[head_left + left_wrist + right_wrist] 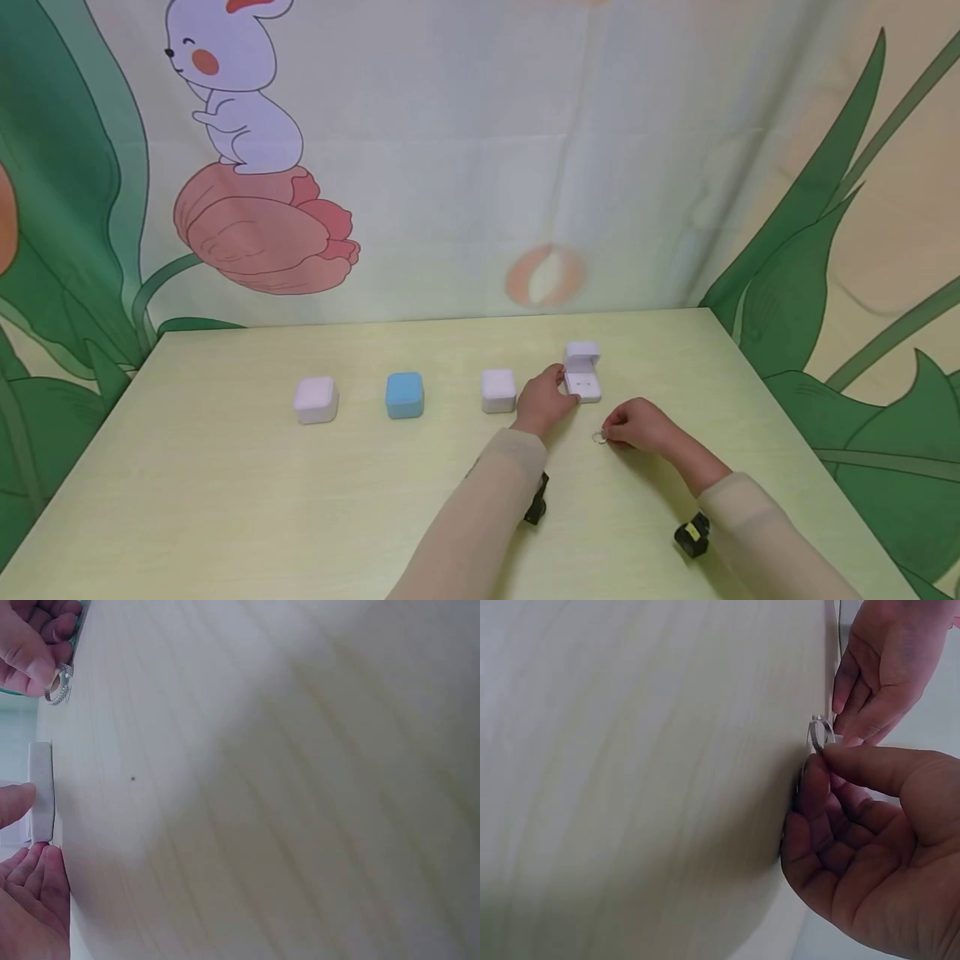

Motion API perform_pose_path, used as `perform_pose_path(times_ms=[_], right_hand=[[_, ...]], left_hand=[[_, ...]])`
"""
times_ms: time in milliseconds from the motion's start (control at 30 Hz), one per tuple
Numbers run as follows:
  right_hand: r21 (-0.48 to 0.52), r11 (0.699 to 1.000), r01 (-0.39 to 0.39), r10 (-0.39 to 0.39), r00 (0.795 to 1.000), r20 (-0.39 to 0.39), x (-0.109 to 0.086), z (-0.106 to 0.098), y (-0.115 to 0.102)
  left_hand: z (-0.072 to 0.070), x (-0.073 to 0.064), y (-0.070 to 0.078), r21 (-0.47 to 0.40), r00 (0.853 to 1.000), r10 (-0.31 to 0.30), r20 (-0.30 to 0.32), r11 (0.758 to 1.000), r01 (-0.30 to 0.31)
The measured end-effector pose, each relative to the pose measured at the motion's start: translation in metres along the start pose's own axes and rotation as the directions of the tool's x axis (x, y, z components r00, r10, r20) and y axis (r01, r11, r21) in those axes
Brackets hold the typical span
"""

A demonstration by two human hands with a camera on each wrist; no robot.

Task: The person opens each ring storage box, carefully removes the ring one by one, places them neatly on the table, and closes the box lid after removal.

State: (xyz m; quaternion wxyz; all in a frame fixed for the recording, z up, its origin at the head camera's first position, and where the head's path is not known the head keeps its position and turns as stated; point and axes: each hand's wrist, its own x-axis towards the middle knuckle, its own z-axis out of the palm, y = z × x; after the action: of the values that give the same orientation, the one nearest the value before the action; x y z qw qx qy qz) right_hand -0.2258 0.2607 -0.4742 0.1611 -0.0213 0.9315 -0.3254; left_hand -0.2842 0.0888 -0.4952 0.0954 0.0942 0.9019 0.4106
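Observation:
A small white ring box [582, 363] stands with its lid up at the right of the row, a pale slotted insert inside. My left hand [543, 403] grips the box's base from the left, thumb on its front wall and fingers at its side, as the left wrist view shows. Just in front of the box, my right hand [639, 425] pinches a silver ring [820, 733] between thumb and index finger. The ring's band [58, 685] looks studded, and it is held low over the table.
Left of the open box stand a white box [498, 391], a blue box [405, 395] and a pale pink box [316, 400], all with lids down. They rest on a light wooden table [225, 500]. Behind it hangs a printed curtain [435, 167].

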Motion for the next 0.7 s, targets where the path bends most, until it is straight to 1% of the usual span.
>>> perform_pose_path(times_ms=[100,233,333,500,700], right_hand=[[-0.024,1.0,0.005,-0.005,1.0,0.007,0.0016,-0.0001,0.0006],[-0.041,0.999,-0.011,0.012,1.0,0.009,0.004,-0.0005,0.0006],[-0.039,0.999,-0.035,0.035,0.999,0.003,0.0051,-0.0009,0.0],[-0.041,0.998,-0.045,0.044,0.999,-0.006,0.0059,-0.0015,0.0005],[-0.028,0.998,-0.048,0.048,0.999,0.0,0.0059,-0.0004,0.002]], left_hand=[[-0.0002,-0.0001,-0.0007,-0.002,1.0,0.0,0.004,1.0,0.0],[-0.0012,-0.0006,-0.0005,-0.004,1.0,-0.002,0.011,1.0,0.002],[-0.0018,-0.0007,0.0003,-0.01,1.0,-0.005,0.012,1.0,0.005],[-0.0026,-0.001,0.0012,-0.006,1.0,-0.004,0.011,1.0,0.004],[-0.0025,-0.0019,0.0017,0.001,1.0,-0.007,0.011,1.0,0.007]])
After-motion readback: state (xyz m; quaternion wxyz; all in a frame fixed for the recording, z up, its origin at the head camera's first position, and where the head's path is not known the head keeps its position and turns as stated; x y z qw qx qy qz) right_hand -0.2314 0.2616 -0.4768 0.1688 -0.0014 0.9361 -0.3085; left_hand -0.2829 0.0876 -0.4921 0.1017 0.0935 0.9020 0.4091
